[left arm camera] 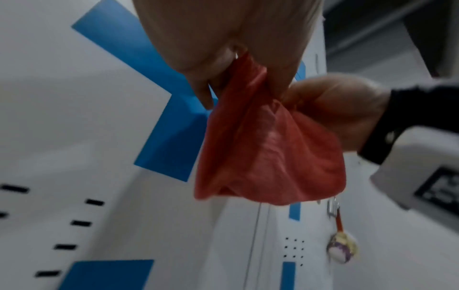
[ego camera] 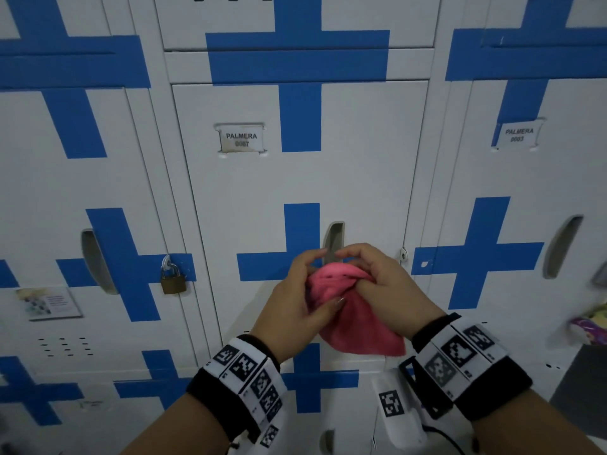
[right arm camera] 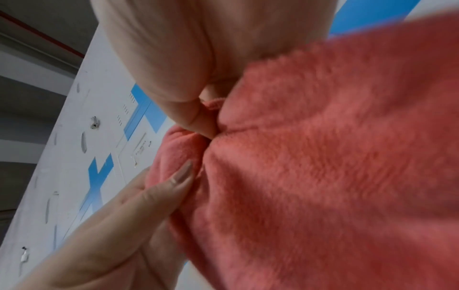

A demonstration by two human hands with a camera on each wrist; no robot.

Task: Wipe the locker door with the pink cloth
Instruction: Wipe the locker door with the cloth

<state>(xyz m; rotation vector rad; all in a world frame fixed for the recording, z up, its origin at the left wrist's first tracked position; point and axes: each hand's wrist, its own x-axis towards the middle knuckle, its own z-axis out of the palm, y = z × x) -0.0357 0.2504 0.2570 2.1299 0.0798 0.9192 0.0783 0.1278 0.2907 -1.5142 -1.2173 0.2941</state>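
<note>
Both hands (ego camera: 331, 290) bunch pink cloth (ego camera: 354, 326), hanging downward.

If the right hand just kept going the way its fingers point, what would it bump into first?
Probably the left hand: the right hand points left and slightly toward the lockers, both gripping the pink cloth bunched between them. Past that lies the locker door, though depth is hard to judge.
</note>
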